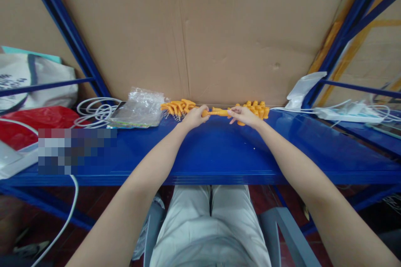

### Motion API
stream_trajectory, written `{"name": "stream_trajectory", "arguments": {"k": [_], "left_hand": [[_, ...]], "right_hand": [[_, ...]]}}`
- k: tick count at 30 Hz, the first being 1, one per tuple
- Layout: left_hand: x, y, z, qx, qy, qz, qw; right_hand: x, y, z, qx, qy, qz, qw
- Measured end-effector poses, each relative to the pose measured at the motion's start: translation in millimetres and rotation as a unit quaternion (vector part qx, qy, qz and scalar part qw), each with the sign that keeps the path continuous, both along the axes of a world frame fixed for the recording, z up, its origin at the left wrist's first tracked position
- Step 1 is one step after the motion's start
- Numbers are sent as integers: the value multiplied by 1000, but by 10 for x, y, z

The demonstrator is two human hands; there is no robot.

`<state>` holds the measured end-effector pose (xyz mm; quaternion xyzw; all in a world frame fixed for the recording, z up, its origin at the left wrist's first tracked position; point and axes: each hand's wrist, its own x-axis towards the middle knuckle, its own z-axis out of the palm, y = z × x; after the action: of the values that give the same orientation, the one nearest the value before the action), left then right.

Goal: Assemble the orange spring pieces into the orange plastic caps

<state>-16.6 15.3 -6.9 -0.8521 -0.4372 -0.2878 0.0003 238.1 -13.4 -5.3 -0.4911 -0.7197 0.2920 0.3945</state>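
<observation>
Pale trousers [200, 225] occupy the foreground, flanked by the arms of a grey plastic chair [291, 231]; dark red floor [102, 202] shows beneath. Beyond them extends a glossy blue metal shelf [216, 152]. Near its rear edge, an orange plastic piece [218, 112] lies between both hands: the left hand [197, 118] is closed around one end, while the right hand [242, 115] pinches the other between thumb and fingers. Orange pieces with small chains [180, 107] sit left of the hands, beside a clear plastic bag [142, 106]; stacked orange pieces [260, 109] sit right. Blue uprights [64, 25] frame a cardboard backing [225, 37].
</observation>
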Motion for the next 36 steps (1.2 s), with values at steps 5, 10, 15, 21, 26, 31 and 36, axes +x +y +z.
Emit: {"name": "stream_trajectory", "arguments": {"k": [5,10,15,21,26,31,36], "left_hand": [[30,-42,43,18,-3,6,1000],[65,-55,45,32,-8,0,999],[46,-16,13,15,-11,-20,1000],[26,4,30,-3,-33,-37,999],[42,-3,27,-8,-49,-42,998],[52,-22,37,-3,-59,-48,997],[80,-81,85,-8,-64,-48,997]], "right_hand": [[71,13,7,25,31,33,999],[114,-68,93,-7,27,46,999],[67,-106,111,-48,13,41,998],[32,-44,66,6,16,24,1000],[76,-22,42,39,-6,53,998],[119,-25,49,101,-101,30,989],[9,-93,81,281,-298,-23,912]]}}
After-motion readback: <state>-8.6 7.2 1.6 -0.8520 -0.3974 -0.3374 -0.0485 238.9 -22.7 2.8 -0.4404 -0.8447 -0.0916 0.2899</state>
